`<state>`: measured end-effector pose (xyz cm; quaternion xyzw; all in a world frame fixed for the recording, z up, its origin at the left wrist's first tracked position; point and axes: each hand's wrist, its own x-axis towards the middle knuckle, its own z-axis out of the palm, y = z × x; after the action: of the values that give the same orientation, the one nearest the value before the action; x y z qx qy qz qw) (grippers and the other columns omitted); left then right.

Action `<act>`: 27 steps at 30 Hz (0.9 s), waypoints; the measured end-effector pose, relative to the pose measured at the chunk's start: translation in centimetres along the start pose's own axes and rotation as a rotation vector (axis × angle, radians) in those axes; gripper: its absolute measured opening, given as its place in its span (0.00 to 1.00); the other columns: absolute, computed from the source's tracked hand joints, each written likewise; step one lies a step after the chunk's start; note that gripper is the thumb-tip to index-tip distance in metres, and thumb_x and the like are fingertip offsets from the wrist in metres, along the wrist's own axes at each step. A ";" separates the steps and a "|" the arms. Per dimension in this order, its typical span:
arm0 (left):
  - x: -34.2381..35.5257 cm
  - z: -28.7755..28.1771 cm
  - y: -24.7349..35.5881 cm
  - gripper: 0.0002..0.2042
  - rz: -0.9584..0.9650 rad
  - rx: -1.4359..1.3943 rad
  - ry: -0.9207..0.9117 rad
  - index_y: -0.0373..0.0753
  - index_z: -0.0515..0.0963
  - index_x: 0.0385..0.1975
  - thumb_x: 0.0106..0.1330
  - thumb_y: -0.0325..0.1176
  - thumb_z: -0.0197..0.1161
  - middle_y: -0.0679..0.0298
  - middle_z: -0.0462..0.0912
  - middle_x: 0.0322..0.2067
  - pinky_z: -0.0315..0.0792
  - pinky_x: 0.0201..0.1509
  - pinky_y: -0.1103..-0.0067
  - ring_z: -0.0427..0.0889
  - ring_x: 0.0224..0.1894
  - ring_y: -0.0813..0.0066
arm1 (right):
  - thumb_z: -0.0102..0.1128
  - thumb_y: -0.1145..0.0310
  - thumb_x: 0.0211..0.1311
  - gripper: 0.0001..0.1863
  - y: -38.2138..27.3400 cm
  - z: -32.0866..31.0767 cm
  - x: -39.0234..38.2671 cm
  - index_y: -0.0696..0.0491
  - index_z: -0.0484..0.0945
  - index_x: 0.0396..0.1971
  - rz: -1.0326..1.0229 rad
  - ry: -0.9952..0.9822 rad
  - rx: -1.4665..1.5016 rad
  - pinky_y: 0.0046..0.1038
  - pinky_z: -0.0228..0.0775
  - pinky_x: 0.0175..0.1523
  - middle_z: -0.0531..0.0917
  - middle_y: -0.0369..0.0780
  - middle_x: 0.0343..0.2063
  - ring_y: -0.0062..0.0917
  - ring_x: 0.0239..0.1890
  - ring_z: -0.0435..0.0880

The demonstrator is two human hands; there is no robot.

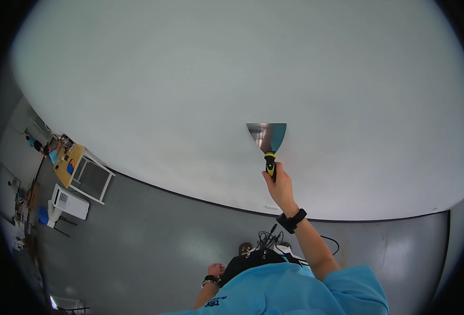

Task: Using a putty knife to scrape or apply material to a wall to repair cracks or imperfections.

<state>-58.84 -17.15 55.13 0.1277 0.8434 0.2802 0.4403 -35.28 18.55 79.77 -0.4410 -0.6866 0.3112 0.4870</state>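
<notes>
Scraper [267, 137] at the wall [163, 105], handle [270, 166] in the right grip [280, 190]

To work well here, probably: keep the blade [276, 132] level, its whole edge evenly pressed, its corners out of the surface. Hold a low angle, use steady, overlapping strokes, and ease off before lifting so as not to score the wall. Mind the black cables [267, 239] at the near side, under the swing.

Right grip: closed round the lower end of the black-and-yellow handle. Scraper a little right of centre, broad edge to the far side; true contact or a slight gap, impossible to tell. Left grip [216, 270]: lowered at the near left, well apart from the scraper; fingers partly hidden, how far open impossible to tell, nothing visibly held.
</notes>
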 end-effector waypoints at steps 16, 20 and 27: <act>-0.4 0.9 -2.6 0.12 -0.044 -0.075 0.053 0.31 0.76 0.39 0.67 0.32 0.48 0.54 0.82 0.33 0.78 0.35 0.72 0.82 0.33 0.65 | 0.57 0.68 0.63 0.14 -0.8 0.5 2.0 0.58 0.64 0.41 -0.070 0.032 0.026 0.33 0.65 0.25 0.76 0.47 0.22 0.40 0.21 0.76; -0.3 1.0 -3.2 0.12 -0.043 -0.126 0.032 0.31 0.76 0.39 0.68 0.32 0.48 0.53 0.82 0.34 0.78 0.35 0.72 0.82 0.33 0.65 | 0.56 0.67 0.63 0.14 -0.5 0.5 2.2 0.56 0.64 0.43 -0.050 -0.014 0.009 0.38 0.68 0.28 0.78 0.47 0.27 0.44 0.26 0.78; -1.3 1.4 -3.0 0.13 -0.020 -0.115 0.036 0.31 0.76 0.40 0.68 0.33 0.47 0.53 0.82 0.34 0.79 0.36 0.71 0.82 0.33 0.64 | 0.54 0.69 0.64 0.13 6.2 -0.3 -1.0 0.56 0.64 0.45 0.007 -0.060 -0.146 0.40 0.70 0.32 0.78 0.49 0.34 0.47 0.31 0.79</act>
<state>-56.87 -19.67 53.66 0.0887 0.8349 0.3260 0.4344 -32.95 20.24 74.14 -0.4683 -0.7202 0.2753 0.4315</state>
